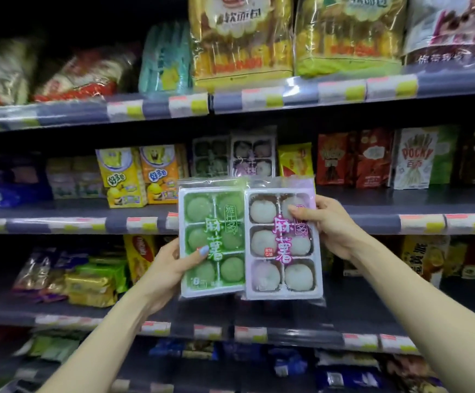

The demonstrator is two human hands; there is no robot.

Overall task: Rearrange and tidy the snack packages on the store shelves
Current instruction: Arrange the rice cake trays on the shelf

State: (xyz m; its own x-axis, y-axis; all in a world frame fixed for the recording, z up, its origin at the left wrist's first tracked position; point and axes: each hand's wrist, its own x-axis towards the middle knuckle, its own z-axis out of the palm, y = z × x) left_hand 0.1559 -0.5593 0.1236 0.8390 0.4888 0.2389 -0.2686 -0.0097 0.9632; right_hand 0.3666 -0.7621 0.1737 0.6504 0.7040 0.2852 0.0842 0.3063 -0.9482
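Note:
I hold two flat mochi trays upright in front of the middle shelf. My left hand [174, 268] grips the green mochi package [212, 239] at its left edge, thumb on the front. The purple mochi package [283, 242] is held at its right edge by my right hand [327, 222], and its left side overlaps the green one slightly. Behind them, on the middle shelf [372, 219], two more mochi trays stand upright: a green mochi tray [210, 157] and a purple mochi tray [253, 154].
Yellow cartoon snack boxes [138, 177] stand left of the shelved mochi, red and white Pocky boxes [383, 160] to the right. Large bread bags [242, 38] fill the top shelf. Loose yellow and green packets [88, 282] lie on the lower shelf at left.

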